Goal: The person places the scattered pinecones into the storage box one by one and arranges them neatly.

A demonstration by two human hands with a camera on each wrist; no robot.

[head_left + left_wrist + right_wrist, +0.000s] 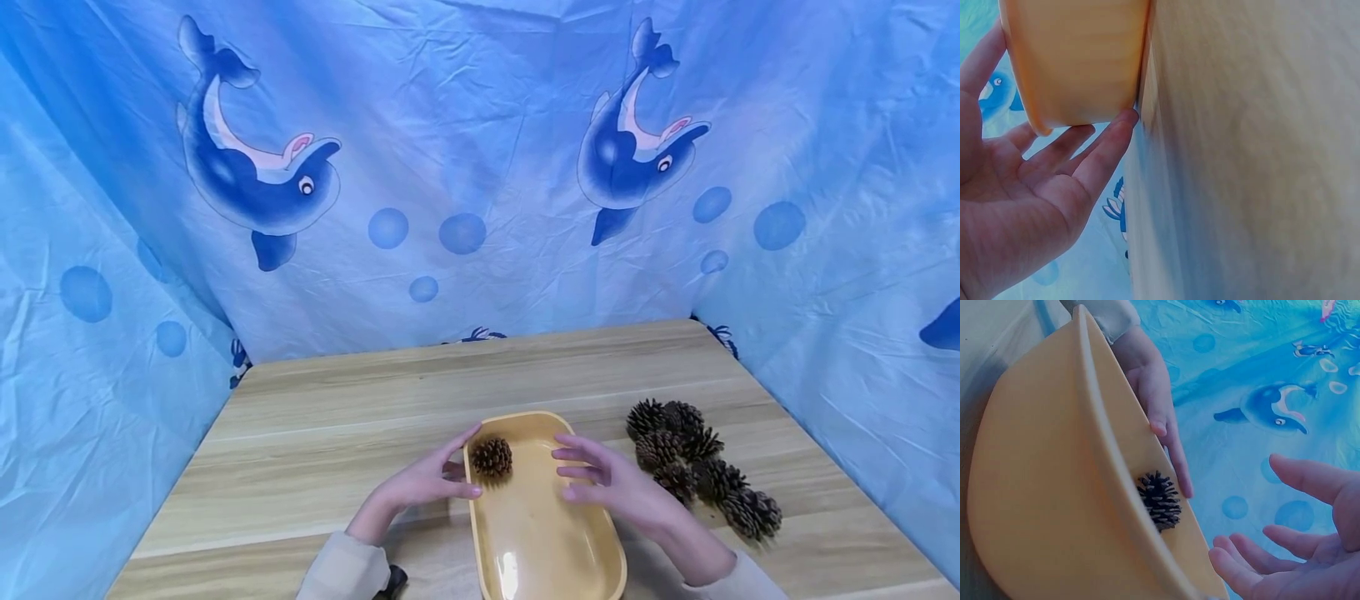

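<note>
A deep yellow plastic tray (540, 517) with rounded corners stands on the wooden table. One brown pine cone (492, 458) lies inside it, near the far left corner. My left hand (427, 479) holds the tray's left side, thumb over the rim; in the left wrist view its fingertips (1125, 117) touch the outer wall. Over the tray's right rim, my right hand (611, 483) is held with spread, slightly bent fingers and nothing in them. The right wrist view shows this hand (1310, 537) apart from the pine cone (1161, 503).
Several dark pine cones (678, 450) lie in a cluster on the table's right side. Behind and beside the wooden table (337, 442) hangs a blue cloth (487, 167) printed with dolphins. A small black object (393, 581) shows near the left sleeve.
</note>
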